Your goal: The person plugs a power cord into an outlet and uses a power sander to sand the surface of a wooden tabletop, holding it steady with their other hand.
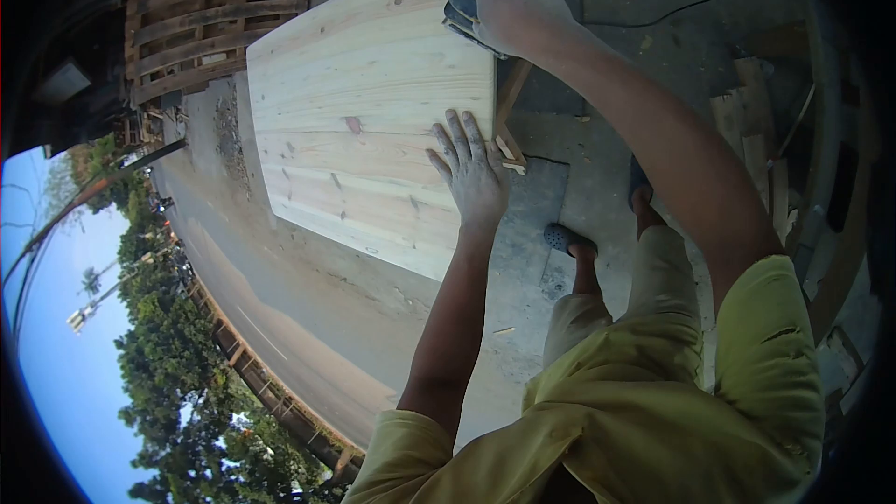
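A pale wooden panel [373,112] with knots and visible grain lies in front of me, raised on a wooden support [511,93]. My left hand [474,177] rests flat on the panel near its close edge, fingers spread, holding nothing. At the panel's far right corner, my right hand [518,0] is wrapped over a dark electric sander [460,7] with yellow markings. The sander sits against the panel's edge, and my palm and fingers hide much of it. Pale dust coats both hands.
A slatted wooden pallet [219,14] stands beyond the panel. A black cable [672,14] runs across the concrete floor at upper right. Wood offcuts [747,121] lie at the right. A road [252,289] with trees passes on the left.
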